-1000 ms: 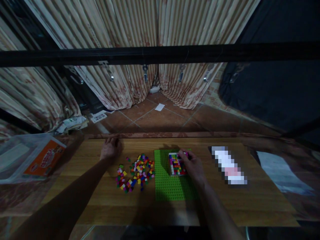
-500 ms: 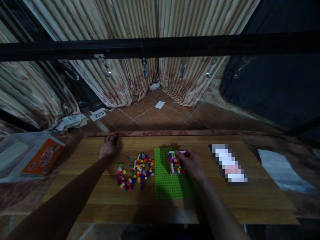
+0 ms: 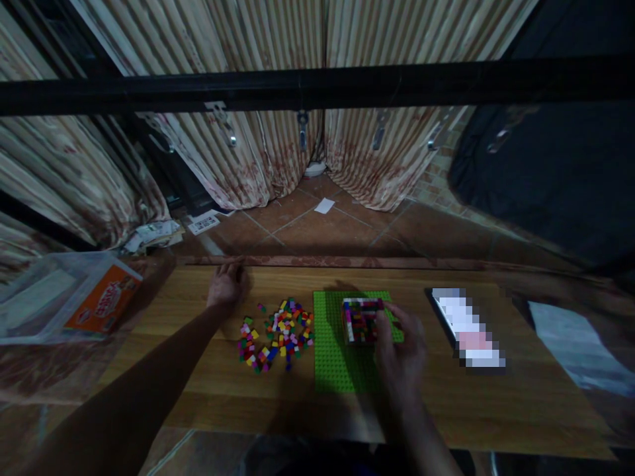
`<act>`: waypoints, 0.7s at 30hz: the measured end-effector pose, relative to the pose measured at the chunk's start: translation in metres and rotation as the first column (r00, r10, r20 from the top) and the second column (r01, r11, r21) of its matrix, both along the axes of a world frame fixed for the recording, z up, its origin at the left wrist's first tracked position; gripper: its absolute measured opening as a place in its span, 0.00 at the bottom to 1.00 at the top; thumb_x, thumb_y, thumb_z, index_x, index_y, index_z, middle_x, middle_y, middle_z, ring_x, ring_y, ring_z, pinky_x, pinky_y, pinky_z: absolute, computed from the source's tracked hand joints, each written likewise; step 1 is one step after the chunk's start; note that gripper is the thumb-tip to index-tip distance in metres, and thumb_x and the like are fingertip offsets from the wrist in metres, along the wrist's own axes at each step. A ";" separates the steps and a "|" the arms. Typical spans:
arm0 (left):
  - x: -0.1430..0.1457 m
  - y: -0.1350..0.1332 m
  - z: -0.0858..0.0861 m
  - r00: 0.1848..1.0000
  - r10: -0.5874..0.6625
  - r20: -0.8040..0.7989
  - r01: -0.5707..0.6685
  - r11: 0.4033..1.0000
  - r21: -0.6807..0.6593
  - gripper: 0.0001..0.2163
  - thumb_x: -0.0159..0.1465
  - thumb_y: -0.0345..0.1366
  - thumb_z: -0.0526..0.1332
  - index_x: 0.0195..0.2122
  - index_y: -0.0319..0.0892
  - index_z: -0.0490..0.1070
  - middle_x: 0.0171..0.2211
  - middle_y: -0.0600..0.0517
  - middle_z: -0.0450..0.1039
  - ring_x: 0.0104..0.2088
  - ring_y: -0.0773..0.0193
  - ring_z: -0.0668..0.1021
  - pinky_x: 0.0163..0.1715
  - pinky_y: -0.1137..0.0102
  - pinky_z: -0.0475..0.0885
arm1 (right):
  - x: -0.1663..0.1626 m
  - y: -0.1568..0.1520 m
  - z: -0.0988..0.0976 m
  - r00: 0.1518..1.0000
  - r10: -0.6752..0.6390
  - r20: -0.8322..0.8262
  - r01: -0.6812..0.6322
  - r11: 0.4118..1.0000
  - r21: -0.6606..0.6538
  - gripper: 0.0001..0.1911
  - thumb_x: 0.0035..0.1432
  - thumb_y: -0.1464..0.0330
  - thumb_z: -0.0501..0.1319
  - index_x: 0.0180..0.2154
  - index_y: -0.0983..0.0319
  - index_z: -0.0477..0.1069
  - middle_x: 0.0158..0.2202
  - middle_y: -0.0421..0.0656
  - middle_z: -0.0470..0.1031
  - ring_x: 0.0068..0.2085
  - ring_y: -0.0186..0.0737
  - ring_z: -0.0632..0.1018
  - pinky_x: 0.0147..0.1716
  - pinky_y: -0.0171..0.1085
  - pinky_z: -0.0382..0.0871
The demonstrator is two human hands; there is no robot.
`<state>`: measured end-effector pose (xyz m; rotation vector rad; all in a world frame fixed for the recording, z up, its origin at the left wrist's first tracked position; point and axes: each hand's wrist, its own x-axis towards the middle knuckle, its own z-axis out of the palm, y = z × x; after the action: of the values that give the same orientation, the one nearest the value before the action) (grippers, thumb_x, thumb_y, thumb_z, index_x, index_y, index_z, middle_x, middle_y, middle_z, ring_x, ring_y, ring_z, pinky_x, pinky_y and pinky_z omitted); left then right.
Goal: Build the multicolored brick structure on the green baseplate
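A small walled block of coloured toy bricks [image 3: 349, 330] stands on the green baseplate [image 3: 342, 377], with a white and purple rim along its top. Just to its right is my right hand [image 3: 404, 337], its thumb and index finger apart near the block's right wall, with nothing visible between them. Whether the fingertips touch the wall I cannot tell. My left hand [image 3: 227, 284] rests near the table's far edge with its fingers curled in; no object shows in it. Between my hands lies a loose heap of small coloured bricks [image 3: 290, 330], left of the baseplate.
All this is on a wooden table [image 3: 198, 410]. A phone [image 3: 466, 327] with a blurred screen lies right of the baseplate, and a pale sheet [image 3: 578, 344] is farther right. At the left stands a clear plastic box [image 3: 30, 324] with an orange label.
My right hand has drawn back to the right from the top of the brick block, and its fingers have parted. The whole view has shifted slightly; my left hand stays in place.
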<state>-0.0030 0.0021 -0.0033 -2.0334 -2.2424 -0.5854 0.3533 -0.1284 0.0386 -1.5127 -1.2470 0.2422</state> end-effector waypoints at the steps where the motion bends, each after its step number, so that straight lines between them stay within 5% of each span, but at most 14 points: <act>1: 0.000 0.000 0.000 1.000 0.003 0.003 -0.003 1.000 -0.001 0.19 0.63 0.42 0.50 0.50 0.40 0.70 0.51 0.42 0.70 0.54 0.50 0.68 0.57 0.58 0.64 | -0.008 -0.010 0.002 0.999 0.039 0.021 -0.039 0.999 0.026 0.11 0.63 0.63 0.58 0.43 0.61 0.74 0.43 0.47 0.75 0.46 0.44 0.75 0.46 0.45 0.69; 7: 0.000 -0.001 0.000 1.000 -0.007 0.003 0.007 1.000 0.009 0.18 0.63 0.42 0.51 0.49 0.40 0.71 0.51 0.43 0.71 0.53 0.50 0.69 0.57 0.58 0.64 | -0.061 -0.053 -0.013 0.872 0.475 0.118 -0.468 0.880 -0.081 0.10 0.64 0.73 0.54 0.42 0.59 0.72 0.36 0.43 0.77 0.38 0.39 0.76 0.38 0.37 0.71; 12: 0.000 -0.001 -0.001 1.000 -0.003 -0.001 0.003 1.000 0.005 0.19 0.63 0.41 0.51 0.50 0.39 0.70 0.51 0.42 0.71 0.54 0.50 0.69 0.57 0.57 0.64 | -0.079 -0.056 -0.035 0.857 0.462 0.229 -0.437 0.886 -0.154 0.09 0.64 0.73 0.54 0.37 0.60 0.72 0.33 0.43 0.76 0.36 0.41 0.75 0.36 0.39 0.68; 21: 0.003 -0.002 0.002 1.000 -0.002 0.019 0.002 1.000 -0.002 0.19 0.63 0.41 0.51 0.50 0.39 0.70 0.52 0.42 0.70 0.55 0.50 0.69 0.57 0.57 0.64 | -0.092 -0.052 -0.036 0.820 0.473 0.322 -0.439 0.881 -0.175 0.09 0.64 0.71 0.55 0.33 0.58 0.73 0.30 0.42 0.74 0.35 0.42 0.72 0.37 0.40 0.64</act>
<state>-0.0002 -0.0001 -0.0010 -2.0395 -2.2527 -0.6053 0.2611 -0.1808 0.0026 -1.3488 -1.9188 0.3534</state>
